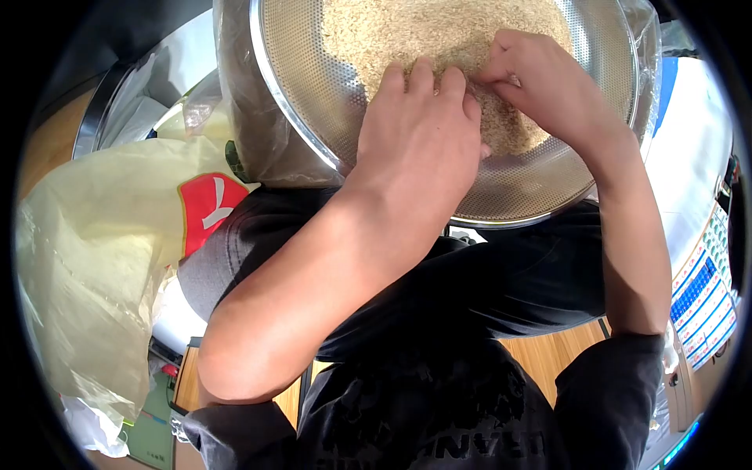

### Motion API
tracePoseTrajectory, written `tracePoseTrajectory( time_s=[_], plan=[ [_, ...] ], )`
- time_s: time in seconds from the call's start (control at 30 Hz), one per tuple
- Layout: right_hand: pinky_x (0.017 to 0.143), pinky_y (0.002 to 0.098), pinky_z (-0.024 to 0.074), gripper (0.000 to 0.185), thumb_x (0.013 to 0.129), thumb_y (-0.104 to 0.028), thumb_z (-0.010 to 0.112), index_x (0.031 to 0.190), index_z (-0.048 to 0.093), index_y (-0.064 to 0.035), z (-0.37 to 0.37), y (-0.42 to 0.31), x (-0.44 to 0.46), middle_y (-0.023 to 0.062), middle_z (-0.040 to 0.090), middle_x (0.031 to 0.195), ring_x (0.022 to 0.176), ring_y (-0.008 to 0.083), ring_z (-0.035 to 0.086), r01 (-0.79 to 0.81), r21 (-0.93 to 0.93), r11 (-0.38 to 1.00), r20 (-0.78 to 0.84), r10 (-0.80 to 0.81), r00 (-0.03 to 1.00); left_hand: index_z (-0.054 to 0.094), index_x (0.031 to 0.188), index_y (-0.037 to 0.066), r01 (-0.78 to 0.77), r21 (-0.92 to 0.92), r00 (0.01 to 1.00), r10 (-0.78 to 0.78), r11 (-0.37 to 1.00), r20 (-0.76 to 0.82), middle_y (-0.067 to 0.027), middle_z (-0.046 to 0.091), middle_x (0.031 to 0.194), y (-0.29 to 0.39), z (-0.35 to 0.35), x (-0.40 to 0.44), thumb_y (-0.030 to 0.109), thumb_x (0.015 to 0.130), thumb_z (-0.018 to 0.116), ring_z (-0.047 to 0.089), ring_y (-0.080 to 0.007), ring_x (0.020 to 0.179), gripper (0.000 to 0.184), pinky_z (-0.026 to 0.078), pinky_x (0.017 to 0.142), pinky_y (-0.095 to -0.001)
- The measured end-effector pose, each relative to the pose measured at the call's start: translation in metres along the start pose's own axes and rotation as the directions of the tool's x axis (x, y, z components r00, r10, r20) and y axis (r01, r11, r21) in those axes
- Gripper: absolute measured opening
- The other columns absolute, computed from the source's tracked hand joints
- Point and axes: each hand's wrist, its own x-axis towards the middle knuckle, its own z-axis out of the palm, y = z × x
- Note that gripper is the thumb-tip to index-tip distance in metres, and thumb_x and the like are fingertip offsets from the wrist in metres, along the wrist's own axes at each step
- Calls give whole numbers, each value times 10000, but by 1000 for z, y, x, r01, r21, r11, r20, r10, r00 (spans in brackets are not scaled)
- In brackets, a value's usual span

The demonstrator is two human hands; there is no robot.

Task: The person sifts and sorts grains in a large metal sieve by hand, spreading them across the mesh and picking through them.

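Observation:
A wide perforated metal sieve (301, 102) with a shiny rim holds a heap of pale brown grain (439, 31), which looks like husked rice or oats. My left hand (423, 133) rests palm down on the near side of the heap, its fingers slightly apart and the tips touching the grain. Just to its right, my right hand (544, 82) is closed, thumb and fingers pinched together at the surface of the grain. Whatever lies between those fingers is too small or hidden to make out. Both hands nearly touch.
The sieve sits over a clear plastic bag (270, 141) in front of my knees. On the left lies a large yellowish plastic bag (94, 227) with a red label. At right are a white surface (693, 149) and blue-and-white printed packaging (701, 301). Wooden flooring (552, 348) shows below.

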Motion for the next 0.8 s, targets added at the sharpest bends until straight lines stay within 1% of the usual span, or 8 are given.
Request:
tracePoseTrajectory(
  time_s=[0.07,0.1,0.27,0.37,0.6,0.7,0.77,0.8],
  plan=[
    [825,450,572,102,858,-49,720,926,794,-32,-7,-1,-3,151,737,883,915,339,723,39,-36,999,79,-37,996,681,1290,1,-21,26,977,26,999,-211,-139,646,1393,-1,16,-2,384,1030,618,552,-311,1385,467,413,1180,-460],
    [825,450,572,102,858,-49,720,926,794,-32,-8,-1,-4,151,737,883,915,339,723,40,-35,999,80,-37,996,681,1290,1,-21,25,977,26,999,-210,-139,646,1393,-1,18,-3,384,1030,618,552,-311,1385,467,413,1180,-460],
    [847,427,571,136,865,-35,696,947,804,-41,-14,0,-13,152,744,906,930,336,726,53,-23,998,101,-51,994,634,1382,12,-34,13,989,35,999,-143,-132,619,1459,-1,16,-4,380,1052,588,524,-314,1425,496,392,1199,-471],
    [855,418,575,152,870,-32,675,943,807,-46,-27,-7,-16,140,753,947,956,324,733,5,13,1000,195,-8,981,637,1377,16,-39,48,991,45,998,-126,-138,615,1471,0,15,-5,363,1055,586,544,-313,1402,476,402,1189,-474],
    [846,414,582,171,890,-60,657,971,807,-45,-29,5,-22,138,761,940,944,320,742,30,23,999,239,-34,971,661,1326,25,-37,144,999,38,989,-4,-140,619,1468,2,3,-7,343,1053,593,579,-309,1353,424,412,1177,-481],
    [820,416,510,104,909,-81,719,970,801,-71,-27,-2,-23,82,656,902,910,290,661,-75,55,996,236,60,970,670,1308,32,-48,107,995,57,993,-86,-139,616,1472,2,4,-6,344,1051,599,571,-301,1368,410,408,1182,-482],
    [817,414,511,106,915,-89,721,983,799,-71,-25,-3,-22,85,675,925,912,292,667,-129,0,992,267,124,956,522,1530,30,-76,-26,988,79,997,132,-154,469,1623,3,-7,-6,356,1084,568,424,-322,1514,554,321,1243,-480],
    [817,414,511,106,915,-89,721,983,799,-71,-25,-2,-22,85,675,925,912,292,667,-129,0,992,267,124,956,522,1530,30,-77,-26,988,79,997,132,-154,469,1623,3,-9,-5,356,1084,568,424,-322,1514,554,321,1243,-480]
  ],
)
